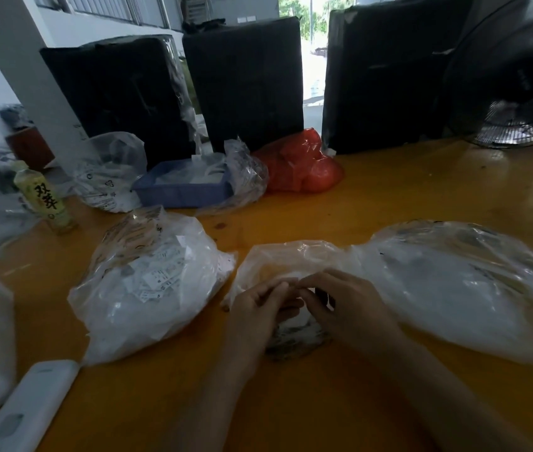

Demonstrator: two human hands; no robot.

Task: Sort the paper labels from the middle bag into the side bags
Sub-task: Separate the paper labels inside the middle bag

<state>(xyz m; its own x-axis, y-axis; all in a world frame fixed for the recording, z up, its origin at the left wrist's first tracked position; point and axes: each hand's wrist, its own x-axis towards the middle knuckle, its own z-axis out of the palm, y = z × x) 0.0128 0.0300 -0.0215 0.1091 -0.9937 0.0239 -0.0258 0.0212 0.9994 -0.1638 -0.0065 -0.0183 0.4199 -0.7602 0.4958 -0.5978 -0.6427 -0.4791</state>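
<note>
Both forearms are reaching up from the bottom of the frame, and the left hand (pixel 260 303) and right hand (pixel 345 305) are meeting fingertip to fingertip over the middle bag (pixel 291 259), fingers curled. They seem to be pinching something small between them, but blur is hiding what it is. Paper labels (pixel 294 337) are lying in a dark-printed heap just below the hands, at lower center.

2 side bags are flanking the middle one on the orange table (pixel 389 197): the left bag (pixel 147 288), with printed slips showing through, and the right bag (pixel 467 288), lying with its long axis running left to right. A white remote (pixel 27 406) is lying at lower left, pointing toward the upper right. Farther back, a drink bottle (pixel 45 197) is standing upright, and a blue tray (pixel 183 187), a red bag (pixel 301 164) and 3 black-wrapped boxes (pixel 245 83) are closing off the far edge. A fan (pixel 512 93) is filling the upper right.
</note>
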